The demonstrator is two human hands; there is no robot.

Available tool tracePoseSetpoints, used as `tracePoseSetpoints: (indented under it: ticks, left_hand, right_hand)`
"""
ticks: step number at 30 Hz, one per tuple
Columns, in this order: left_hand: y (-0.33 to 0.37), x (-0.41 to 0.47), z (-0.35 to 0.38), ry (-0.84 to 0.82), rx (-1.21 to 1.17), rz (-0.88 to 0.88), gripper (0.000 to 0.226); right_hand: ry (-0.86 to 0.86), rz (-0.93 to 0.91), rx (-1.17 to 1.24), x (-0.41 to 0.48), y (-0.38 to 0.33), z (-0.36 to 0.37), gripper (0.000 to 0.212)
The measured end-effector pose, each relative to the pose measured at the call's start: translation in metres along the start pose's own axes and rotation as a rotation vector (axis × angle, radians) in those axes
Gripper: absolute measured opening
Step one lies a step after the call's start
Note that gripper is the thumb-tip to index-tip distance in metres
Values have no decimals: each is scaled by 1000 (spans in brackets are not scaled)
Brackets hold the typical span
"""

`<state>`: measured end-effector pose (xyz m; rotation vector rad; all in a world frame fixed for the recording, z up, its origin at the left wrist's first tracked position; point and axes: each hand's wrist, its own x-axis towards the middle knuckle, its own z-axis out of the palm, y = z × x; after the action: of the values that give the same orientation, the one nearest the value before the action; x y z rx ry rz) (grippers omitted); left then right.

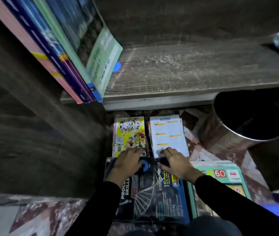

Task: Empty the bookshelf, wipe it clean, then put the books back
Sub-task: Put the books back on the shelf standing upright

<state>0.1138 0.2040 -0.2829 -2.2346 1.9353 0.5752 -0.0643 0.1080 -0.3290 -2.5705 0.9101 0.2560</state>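
Spanning the far edge of the dark science book (pixel 152 189), both hands sit low over the floor stacks. Left hand (pixel 128 163): grip slack, fingers laid straight, tips reaching the yellow comic (pixel 129 133), nothing held. Right hand (pixel 176 165): fingers bent on the white book (pixel 168 133), thumb on the dark cover; whether this grip has closed on anything cannot be told. Judged purpose: choosing the next volume for the shelf. Several books (pixel 63 53) lean at its left end, unpropped; the shelf board (pixel 186 70) beside them shows scuffed wood. A metal bin (pixel 249 116) stands to the right.
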Motion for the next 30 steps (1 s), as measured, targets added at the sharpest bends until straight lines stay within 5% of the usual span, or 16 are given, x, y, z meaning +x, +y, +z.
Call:
tracePoseSetpoints:
  ticks: [5, 10, 18, 30]
  left_hand:
    - [3, 21, 44, -174, -26, -20, 69]
    - [-4, 36, 62, -178, 80, -33, 85]
    - [-5, 44, 70, -183, -41, -56, 88]
    - [3, 52, 62, -324, 103, -59, 88]
  right_hand:
    - [-130, 63, -129, 9, 1, 27, 74]
    - [-140, 35, -203, 16, 4, 32, 90]
    - [-160, 87, -94, 21, 4, 31, 95]
    - [-310, 194, 22, 29, 0, 26, 103]
